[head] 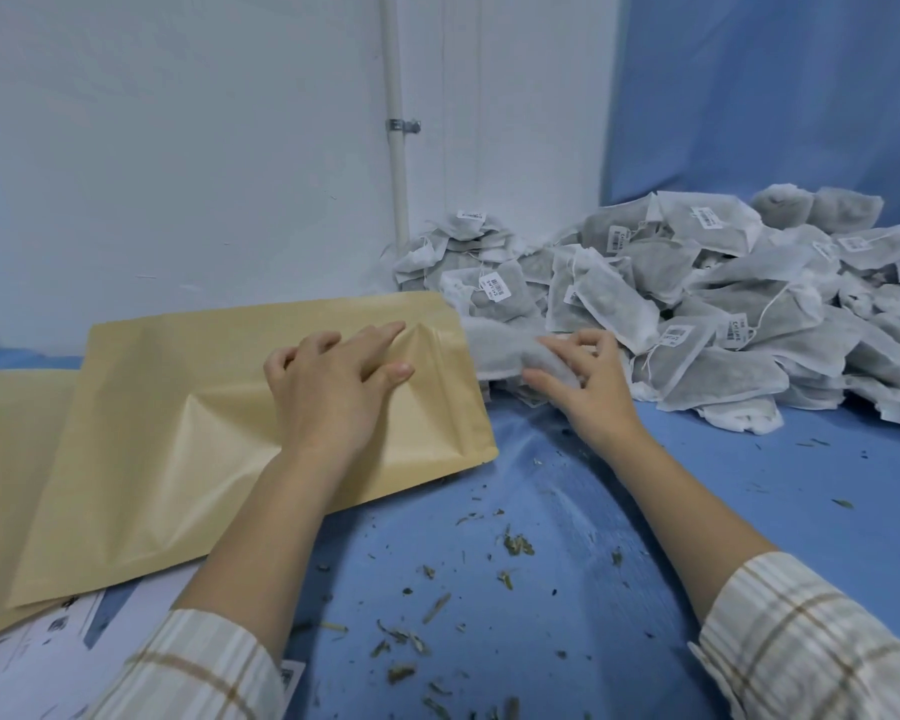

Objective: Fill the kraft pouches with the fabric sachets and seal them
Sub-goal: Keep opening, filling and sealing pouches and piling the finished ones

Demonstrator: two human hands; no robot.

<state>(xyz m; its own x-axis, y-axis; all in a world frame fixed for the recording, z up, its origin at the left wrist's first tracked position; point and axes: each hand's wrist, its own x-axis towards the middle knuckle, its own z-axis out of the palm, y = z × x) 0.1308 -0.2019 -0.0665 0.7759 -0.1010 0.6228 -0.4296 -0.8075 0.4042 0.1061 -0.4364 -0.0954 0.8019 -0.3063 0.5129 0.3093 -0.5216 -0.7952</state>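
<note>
The filling step is in hand. The left hand presses its straight fingers on the kraft pouch near its mouth; the right hand pinches a sachet just beside the mouth. Next, I judge, the mouth must open so the sachet can slide in.

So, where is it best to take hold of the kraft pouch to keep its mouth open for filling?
At the upper lip of its mouth, from the left, as the left hand does: this edge faces the sachet pile.
</note>
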